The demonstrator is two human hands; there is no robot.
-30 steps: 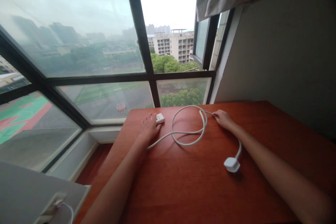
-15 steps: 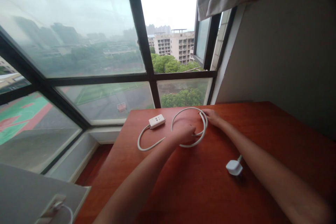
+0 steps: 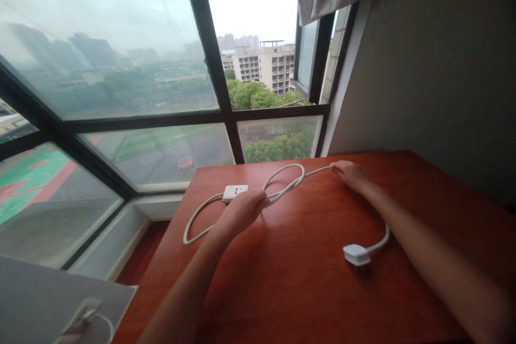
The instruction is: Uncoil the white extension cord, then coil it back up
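Stretching a white cable (image 3: 318, 171) between two hands over a red-brown worktop (image 3: 306, 295).

Gripping with the left hand (image 3: 242, 210), fingers (image 3: 258, 202) curled shut round the cable just beside the crossing of its loop; pinching with the right hand (image 3: 350, 171), fingers together on the same cable farther along, towards the wall. Running taut and slightly raised between both grips. Ending left in a white socket block (image 3: 235, 192) flat on the worktop near the window (image 3: 161, 91) edge, touching the left hand; ending right, past the right forearm, in a white plug (image 3: 355, 253) lying nearer the body.
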